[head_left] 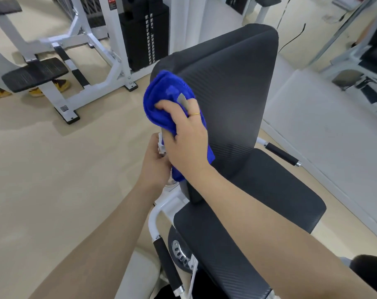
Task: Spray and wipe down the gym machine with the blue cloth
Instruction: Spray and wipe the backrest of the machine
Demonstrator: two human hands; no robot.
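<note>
My right hand (184,134) grips a bunched blue cloth (161,98) and presses it against the left edge of the machine's black backrest pad (230,83). Below the backrest lies the black seat pad (258,201). My left hand (155,160) sits just under the cloth, closed around a spray bottle (161,145); only its white top and a bit of clear body show. The rest of the bottle is hidden by my hands and the cloth.
White frame tubes and a black side handle (167,262) run at the seat's left; another handle (282,154) sticks out on the right. A second white machine with a weight stack (144,33) stands behind left. Someone's yellow shoes (60,85) are by it. Beige floor lies left.
</note>
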